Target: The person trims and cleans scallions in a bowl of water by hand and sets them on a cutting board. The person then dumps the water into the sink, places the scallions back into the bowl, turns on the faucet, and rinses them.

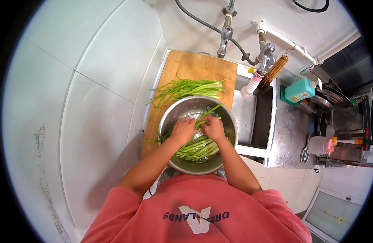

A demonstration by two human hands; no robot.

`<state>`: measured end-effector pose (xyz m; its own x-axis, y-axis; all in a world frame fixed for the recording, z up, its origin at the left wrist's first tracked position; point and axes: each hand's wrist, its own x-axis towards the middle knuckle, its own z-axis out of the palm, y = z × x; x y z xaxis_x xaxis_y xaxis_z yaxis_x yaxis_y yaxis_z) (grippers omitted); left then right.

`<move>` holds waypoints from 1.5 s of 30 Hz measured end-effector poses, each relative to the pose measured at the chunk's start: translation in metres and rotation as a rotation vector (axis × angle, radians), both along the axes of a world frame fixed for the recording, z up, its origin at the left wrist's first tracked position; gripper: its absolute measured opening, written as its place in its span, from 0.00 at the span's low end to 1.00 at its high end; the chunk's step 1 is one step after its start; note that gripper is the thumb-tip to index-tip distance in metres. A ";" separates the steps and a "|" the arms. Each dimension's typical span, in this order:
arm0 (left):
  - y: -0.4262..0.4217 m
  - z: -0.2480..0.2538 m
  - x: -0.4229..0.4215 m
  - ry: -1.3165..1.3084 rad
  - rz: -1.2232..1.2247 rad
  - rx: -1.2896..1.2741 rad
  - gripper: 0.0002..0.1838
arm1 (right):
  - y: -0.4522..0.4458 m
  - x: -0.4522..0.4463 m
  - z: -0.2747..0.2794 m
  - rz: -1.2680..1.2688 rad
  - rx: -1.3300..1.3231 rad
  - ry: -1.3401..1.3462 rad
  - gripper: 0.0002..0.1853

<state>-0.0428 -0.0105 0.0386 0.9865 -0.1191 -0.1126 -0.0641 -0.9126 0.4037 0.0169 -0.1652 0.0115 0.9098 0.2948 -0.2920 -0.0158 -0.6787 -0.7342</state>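
The wooden board is being set beside the sink, presumably so that a flat surface is being offered within reach of water. In front of it, the steel bowl is being held close to the body, its rim overlapping the board in view; how it is being supported underneath cannot be told. One pile of green stems is being laid loosely on the board beyond the bowl, apparently for easy reach. More stems are being contained in the bowl with some water, likely so that drips are being caught. A few stalks are being gripped over the water by the left hand and right hand, both with fingers narrowed around them, probably for steadiness from two sides.
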 end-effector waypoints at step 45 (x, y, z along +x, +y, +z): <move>0.003 0.002 0.024 0.419 0.063 0.247 0.21 | -0.010 -0.017 0.018 -0.179 -0.125 -0.327 0.20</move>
<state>-0.0191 -0.0074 0.0403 0.8544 0.0195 -0.5192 0.1158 -0.9813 0.1537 0.0004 -0.1754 0.0291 0.9946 0.1034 -0.0018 0.0789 -0.7708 -0.6322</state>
